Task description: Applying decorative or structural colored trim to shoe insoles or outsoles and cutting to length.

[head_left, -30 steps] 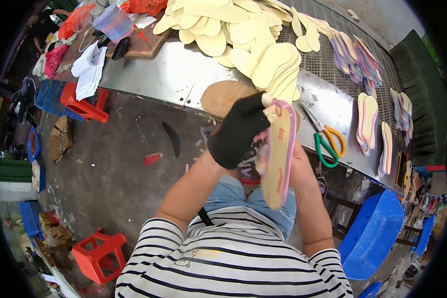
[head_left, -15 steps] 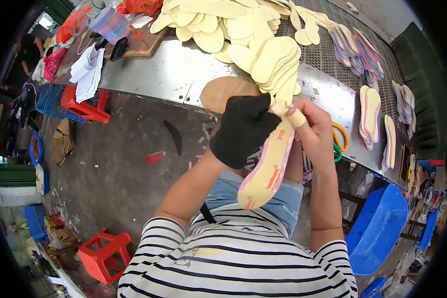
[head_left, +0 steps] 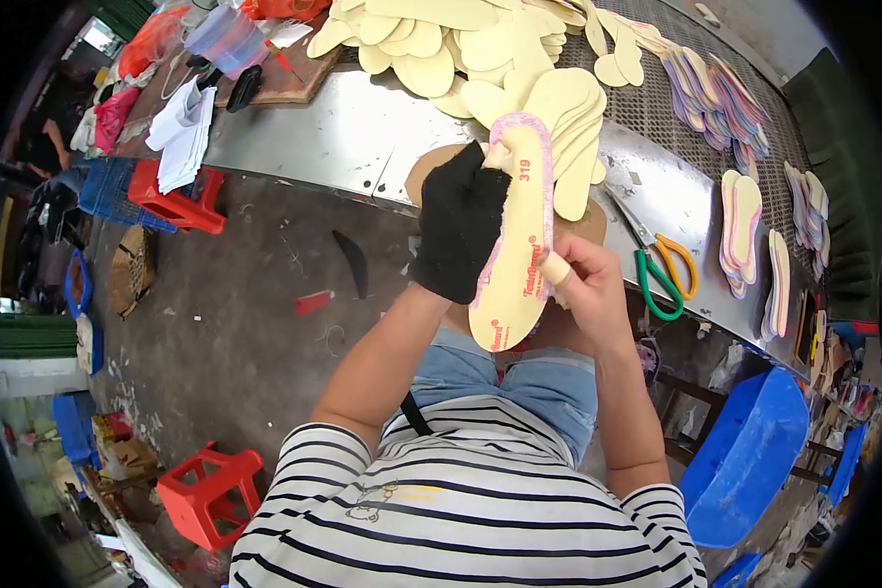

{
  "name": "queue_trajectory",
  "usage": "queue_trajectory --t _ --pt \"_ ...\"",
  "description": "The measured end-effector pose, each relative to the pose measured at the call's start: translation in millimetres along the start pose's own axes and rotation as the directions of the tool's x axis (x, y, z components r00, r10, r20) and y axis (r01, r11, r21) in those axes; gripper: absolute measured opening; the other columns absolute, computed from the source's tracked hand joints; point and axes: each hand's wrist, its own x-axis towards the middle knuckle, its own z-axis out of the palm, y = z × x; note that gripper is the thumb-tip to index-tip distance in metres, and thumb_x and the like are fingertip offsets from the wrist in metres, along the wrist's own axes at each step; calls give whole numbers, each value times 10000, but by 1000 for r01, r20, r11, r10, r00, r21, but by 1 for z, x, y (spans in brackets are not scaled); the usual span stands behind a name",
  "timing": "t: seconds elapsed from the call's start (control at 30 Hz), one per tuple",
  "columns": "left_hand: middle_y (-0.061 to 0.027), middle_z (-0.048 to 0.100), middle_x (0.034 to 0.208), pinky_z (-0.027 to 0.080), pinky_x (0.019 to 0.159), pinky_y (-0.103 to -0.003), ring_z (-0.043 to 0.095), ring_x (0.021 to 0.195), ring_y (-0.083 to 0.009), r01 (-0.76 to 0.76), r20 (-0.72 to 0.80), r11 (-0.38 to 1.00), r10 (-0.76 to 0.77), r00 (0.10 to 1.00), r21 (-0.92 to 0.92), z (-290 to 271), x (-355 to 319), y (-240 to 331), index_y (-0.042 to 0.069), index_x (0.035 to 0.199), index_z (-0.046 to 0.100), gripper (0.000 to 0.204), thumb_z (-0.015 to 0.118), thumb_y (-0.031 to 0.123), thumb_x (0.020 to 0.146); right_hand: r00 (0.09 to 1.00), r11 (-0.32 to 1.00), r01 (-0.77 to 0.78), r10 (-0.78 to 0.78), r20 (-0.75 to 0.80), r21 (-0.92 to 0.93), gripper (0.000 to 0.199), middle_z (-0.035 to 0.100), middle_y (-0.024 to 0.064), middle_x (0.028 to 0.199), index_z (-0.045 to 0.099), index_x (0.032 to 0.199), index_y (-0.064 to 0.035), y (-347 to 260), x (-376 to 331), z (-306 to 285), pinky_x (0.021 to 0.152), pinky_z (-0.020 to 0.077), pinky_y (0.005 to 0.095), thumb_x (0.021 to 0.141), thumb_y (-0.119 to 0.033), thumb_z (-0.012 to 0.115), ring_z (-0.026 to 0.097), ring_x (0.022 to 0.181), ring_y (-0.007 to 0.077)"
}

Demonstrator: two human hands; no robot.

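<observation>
My left hand (head_left: 459,225), in a black glove with bare fingertips, grips a pale yellow shoe insole (head_left: 521,220) by its left edge near the upper end. The insole has a pink fabric border and red print, and is held lengthwise above my lap, near the table's edge. My right hand (head_left: 593,299), with tan tape on the thumb, is closed at the insole's lower right edge; its other fingers are partly hidden. Scissors (head_left: 641,274) with green and orange handles lie on the table to the right. Beyond the insole, plain yellow insole pieces (head_left: 563,113) are fanned in a stack.
The metal-topped table (head_left: 343,147) runs across the front. Pink-edged insoles (head_left: 742,230) lie in stacks at its right, near a blue tub (head_left: 740,461). Folded white papers (head_left: 181,137) hang over the left edge above a red stool (head_left: 176,196). Another red stool (head_left: 206,498) stands lower left.
The insole has risen and turned more upright, its face now toward me. My right hand has moved down from its upper end to its lower right edge, uncovering the scissors.
</observation>
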Motion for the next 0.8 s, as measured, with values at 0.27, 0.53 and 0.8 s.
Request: queue_trajectory --t 0.27,0.53,0.8 --pt "-134 591 678 435 582 -302 547 621 -129 35 337 997 -12 942 -63 -13 -29 -23 -48 964 588 203 538 129 877 973 976 139 -166 -160 -167 153 490 -63 608 564 773 -14 14 -5 -12 494 318 195 882 -119 587 417 555 19" --pt "-91 621 764 482 610 -290 587 671 -152 344 609 932 -209 766 -113 -16 -44 -34 -11 1051 594 322 547 267 895 750 312 497 -624 220 -810 237 565 113 1072 619 875 -88 -29 4 -31 935 379 427 649 -43 673 494 1073 353" --pt "-26 509 648 328 419 -223 433 460 -110 739 356 611 -649 672 -283 -88 -64 -64 45 948 555 242 446 261 938 449 608 -274 -604 -658 -745 222 649 96 760 623 1011 2 -38 -50 -269 642 472 284 840 -111 539 597 726 133"
